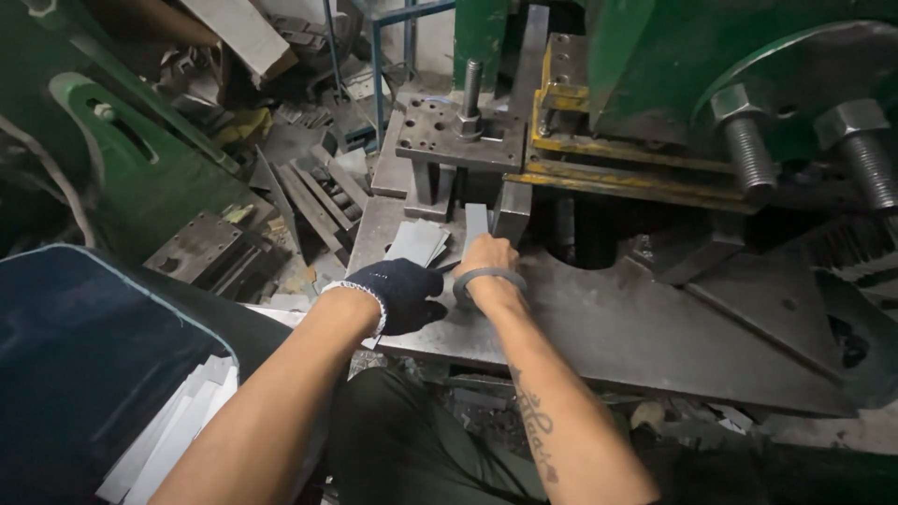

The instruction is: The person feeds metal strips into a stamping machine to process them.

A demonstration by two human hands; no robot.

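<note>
Right hand: the bare right hand (486, 254), a grey band at its wrist, is closed on the near end of a flat grey strip (475, 221); how its fingers wrap cannot be made out.
Left hand: the left hand (402, 295), in a dark knit glove with a white cuff, rests loosely curled on the table (608, 327) just beside the right wrist; whether it holds anything cannot be told.
Strip: it lies on the table with its long axis pointing away from the person, its far end in the gap between the die block (460, 140) and the upright steel block on the right.
Room to move: the gap is narrow, walled on both sides; the near table edge runs under both forearms, and bare plate lies open to the right.
Blanks: a loose stack of grey blanks (416, 241) sits just left of the strip, near the glove.
Press: the green press frame (655, 56), with large bolts (748, 140), overhangs the far right.
Surroundings: scrap metal (309, 187) is heaped to the left; more pale strips (168, 435) lie beside the left knee.
</note>
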